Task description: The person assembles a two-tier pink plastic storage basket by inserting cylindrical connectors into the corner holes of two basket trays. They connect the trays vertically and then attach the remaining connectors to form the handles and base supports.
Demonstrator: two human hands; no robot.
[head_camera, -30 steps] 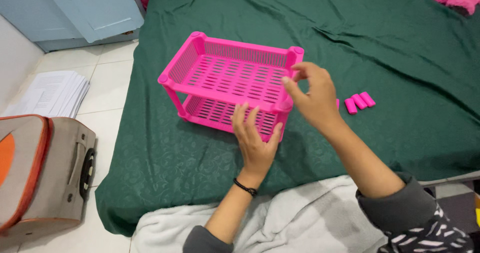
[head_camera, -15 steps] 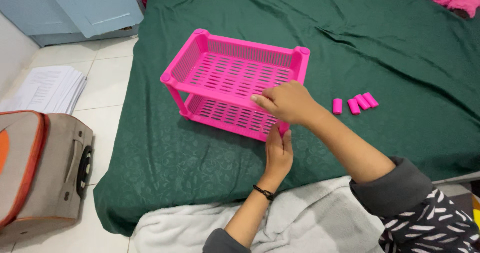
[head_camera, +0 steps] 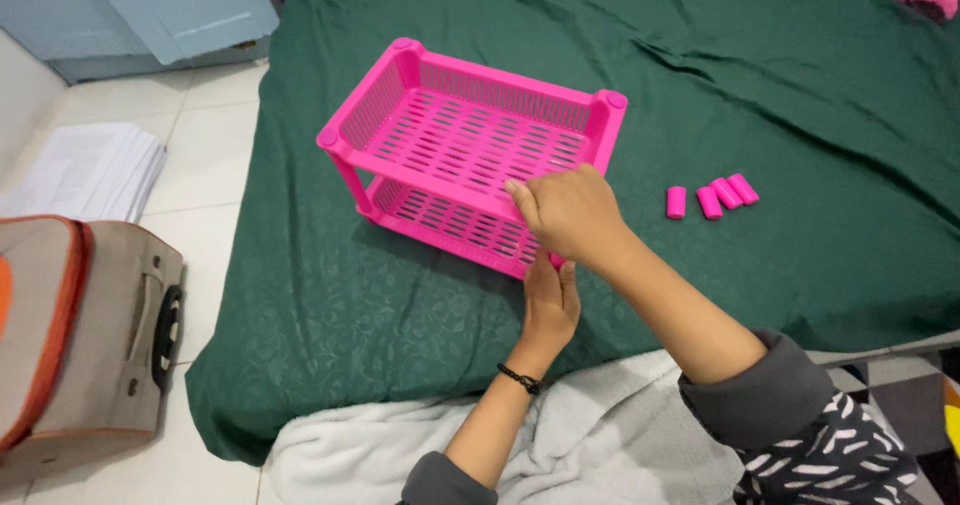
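Hands meet at the near right corner of a pink plastic two-tier rack (head_camera: 470,155): the right hand (head_camera: 568,215) is curled over the rim of the upper tier there, fingers closed on the corner, while the left hand (head_camera: 548,300), a black band at its wrist, reaches up from below with its fingers wrapped round the corner post under the right hand. The rack stands upright on a bed (head_camera: 400,305) covered by a dark green patterned sheet, towards the bed's left side. Two slotted trays make up the rack, one above the other, joined by posts at the corners. Well to the right of it, four short pink tubes (head_camera: 712,197) lie on the sheet, three close together and one a little apart on the left. A pale grey blanket (head_camera: 610,435) is bunched at the bed's near edge under the forearms. Left of the bed the floor is white tile, carrying one stack of papers (head_camera: 85,170) and one beige suitcase with orange trim (head_camera: 80,335); a light blue cabinet door (head_camera: 170,5) shows at the top left. Against half a second ago, the right hand has tightened onto the corner and the left has slid closer beneath it; the rack sits slightly higher and more turned in view.
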